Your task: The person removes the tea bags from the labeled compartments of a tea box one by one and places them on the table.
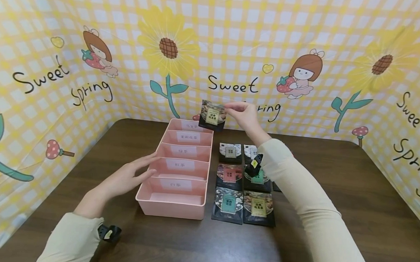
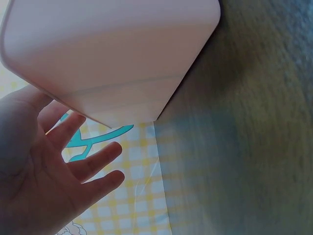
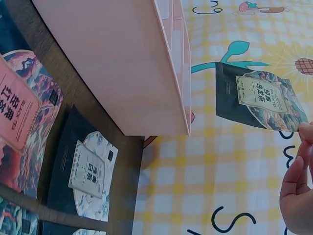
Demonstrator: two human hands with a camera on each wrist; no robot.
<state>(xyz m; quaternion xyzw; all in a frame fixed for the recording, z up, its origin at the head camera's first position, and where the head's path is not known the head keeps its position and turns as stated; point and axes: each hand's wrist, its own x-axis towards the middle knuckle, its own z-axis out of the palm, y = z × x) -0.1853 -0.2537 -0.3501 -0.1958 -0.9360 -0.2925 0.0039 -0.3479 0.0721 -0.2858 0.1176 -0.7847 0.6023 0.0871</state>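
Between thumb and fingers my right hand (image 1: pixel 245 117) pinches a tea sachet (image 1: pixel 212 115) by its top corner. The sachet is dark with a yellow-green label, held in the air over the far end of a pink divided box (image 1: pixel 170 209). In the right wrist view the sachet (image 3: pixel 257 98) hangs apart from the box. My left hand (image 1: pixel 128 179) rests at the box's left rim with its fingers extended; the left wrist view shows that hand (image 2: pixel 63 161) with spread fingers beside the box wall (image 2: pixel 112 54). Each compartment carries a white label with Chinese characters.
Right of the box, more sachets lie in rows on the brown table (image 1: pixel 150 244): a white-labelled one (image 1: pixel 230 153), a red one (image 1: pixel 229 175), a teal one (image 1: pixel 228 204) and a yellow-green one (image 1: pixel 259 208). My right arm partly hides others. A checked cloth (image 1: pixel 234 39) hangs behind.
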